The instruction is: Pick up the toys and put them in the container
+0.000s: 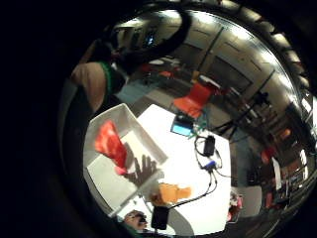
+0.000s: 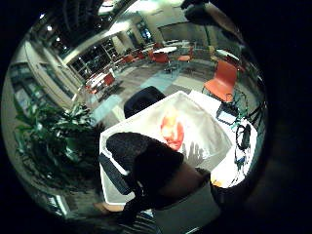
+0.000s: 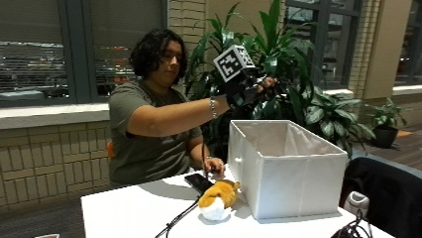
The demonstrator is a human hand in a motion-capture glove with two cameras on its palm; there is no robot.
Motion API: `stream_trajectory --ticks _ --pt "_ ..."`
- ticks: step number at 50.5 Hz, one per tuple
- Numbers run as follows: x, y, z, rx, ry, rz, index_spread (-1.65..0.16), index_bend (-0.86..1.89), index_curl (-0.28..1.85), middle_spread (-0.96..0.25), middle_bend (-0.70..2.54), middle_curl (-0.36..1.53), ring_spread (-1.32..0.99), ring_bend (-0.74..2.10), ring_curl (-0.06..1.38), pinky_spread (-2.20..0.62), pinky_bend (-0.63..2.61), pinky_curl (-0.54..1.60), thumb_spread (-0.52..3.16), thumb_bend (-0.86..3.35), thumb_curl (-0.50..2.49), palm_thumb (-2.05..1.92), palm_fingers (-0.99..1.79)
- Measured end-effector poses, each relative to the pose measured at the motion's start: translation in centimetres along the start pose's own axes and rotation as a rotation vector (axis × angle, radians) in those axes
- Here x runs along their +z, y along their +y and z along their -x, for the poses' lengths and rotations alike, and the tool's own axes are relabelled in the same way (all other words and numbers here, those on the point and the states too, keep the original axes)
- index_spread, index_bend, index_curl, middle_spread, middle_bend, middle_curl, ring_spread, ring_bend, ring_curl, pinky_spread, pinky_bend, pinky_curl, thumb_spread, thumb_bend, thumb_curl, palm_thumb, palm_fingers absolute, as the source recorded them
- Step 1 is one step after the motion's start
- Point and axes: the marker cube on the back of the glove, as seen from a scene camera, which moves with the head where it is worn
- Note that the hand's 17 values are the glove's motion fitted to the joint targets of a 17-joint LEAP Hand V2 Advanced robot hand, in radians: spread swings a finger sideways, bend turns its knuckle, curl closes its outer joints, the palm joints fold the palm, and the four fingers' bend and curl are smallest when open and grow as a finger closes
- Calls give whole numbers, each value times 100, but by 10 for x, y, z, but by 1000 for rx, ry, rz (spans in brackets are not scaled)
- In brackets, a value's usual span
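1. While a person sits at the far left side of a white desk (image 3: 125,210), their gloved right hand (image 3: 247,89) is raised high above the open top of a white fabric container (image 3: 287,171), fingers relaxed and spread, holding nothing.
2. Inside the container, a red-orange toy (image 1: 111,144) lies on the white floor, and the shadow of spread fingers falls beside it.
3. The thumb side palm view shows the same toy (image 2: 171,129) within the container's walls, below the hand.
4. A second toy, an orange and white plush (image 3: 216,197), lies on the desk just beside the container's near left corner, touching or almost touching its wall.
5. The person's bare left hand (image 3: 214,168) rests on the desk by a black phone (image 3: 198,182), just behind the plush.
6. A black cable (image 3: 178,218) runs across the desk from the phone toward the near edge.
7. Leafy green plants (image 3: 290,64) stand behind the container.
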Motion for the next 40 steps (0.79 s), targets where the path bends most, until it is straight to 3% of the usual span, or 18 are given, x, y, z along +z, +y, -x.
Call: stream_trajectory --ticks 6,13,18,25,33,38,40 --pt "19 36 -51 -26 -4 44 -36 10 27 -25 33 70 -33 103 39 -32 113 36 101 -11 15 -15 63" --pt "55 101 -91 -14 -125 61 -36 17 29 -29 43 74 -35 108 44 -36 106 37 103 -9 15 -13 71" --pt "90 142 -115 37 -235 170 -36 21 30 -32 52 77 -36 105 44 -37 98 35 105 -8 15 -11 79" --pt "155 193 -135 27 -252 399 -36 23 34 -34 54 79 -38 101 45 -36 88 34 107 -8 15 -11 75" --pt "205 232 -126 -24 -162 564 -39 24 39 -30 33 72 -35 85 42 -22 90 36 96 -8 18 -10 30" --pt "221 239 -123 -50 -94 541 -40 14 35 -28 28 68 -31 81 39 -16 97 36 88 -8 20 -10 21" --pt "223 240 -121 -57 -70 496 -40 10 32 -28 31 67 -32 89 40 -16 97 35 87 -8 20 -10 33"
